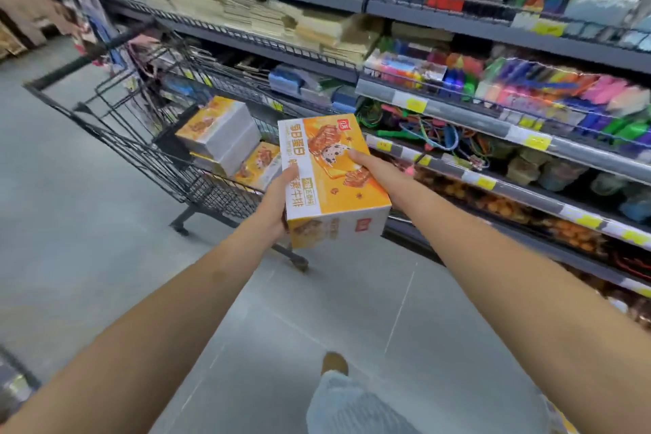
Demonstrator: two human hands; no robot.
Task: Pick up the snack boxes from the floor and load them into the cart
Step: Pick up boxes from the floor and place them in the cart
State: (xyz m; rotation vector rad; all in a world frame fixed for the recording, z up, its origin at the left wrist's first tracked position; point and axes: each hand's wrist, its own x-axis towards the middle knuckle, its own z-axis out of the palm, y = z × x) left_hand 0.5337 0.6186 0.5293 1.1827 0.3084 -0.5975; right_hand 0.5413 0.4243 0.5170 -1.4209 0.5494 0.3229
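I carry an orange and white snack box [327, 183] in both hands, in the air just in front of the near corner of the black wire cart [116, 137]. My left hand [276, 201] grips its left side from below, thumb up along the edge. My right hand [373, 166] holds the right side with fingers curled over the top face. Inside the cart a wrapped snack box [220, 134] lies tilted on top of another one [260, 166].
Store shelving [458, 109] packed with stationery, notebooks and coloured goods runs along the right, close beside the cart. Grey floor [88, 240] stretches to the left and beneath me. My leg and shoe [334, 363] show at the bottom.
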